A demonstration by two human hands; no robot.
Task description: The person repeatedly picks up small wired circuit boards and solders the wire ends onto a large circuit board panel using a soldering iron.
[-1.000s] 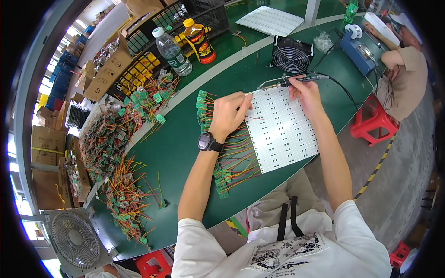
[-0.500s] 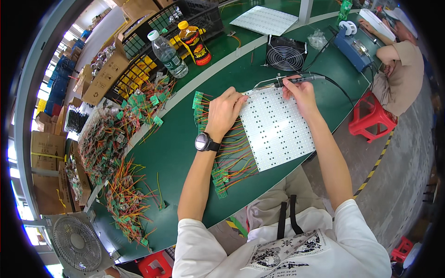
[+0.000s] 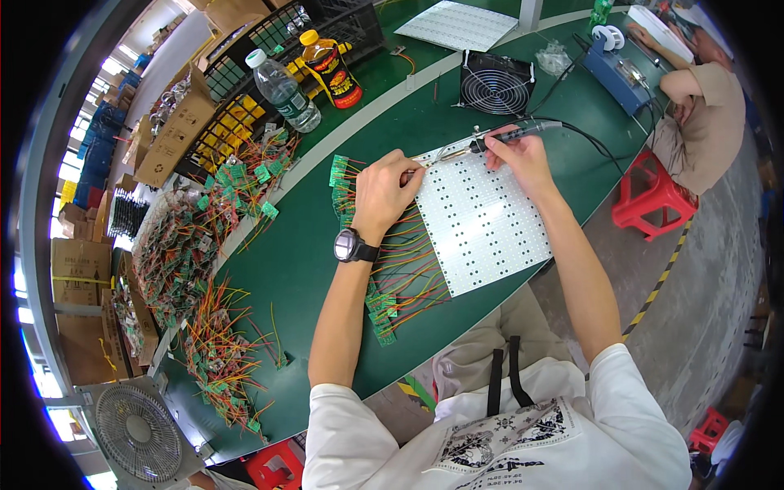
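Note:
A white square circuit board with rows of dark dots lies on the green table. Red and yellow wires run from its left edge to a column of small green circuit boards. My left hand, a black watch on its wrist, is closed at the board's upper left corner; whatever its fingertips pinch is hidden. In my right hand is a soldering iron with a metal guide, held across the board's far edge. Its tip points left, close to my left fingertips.
A heap of wired green boards covers the table's left side. Two bottles stand beyond it near black crates. A square black fan and a blue soldering station are at the back. A person sits at the far right.
My right hand has brought the soldering iron slightly left, its tip nearer my left fingertips. My left hand stays at the board's corner. The whole view has shifted a little.

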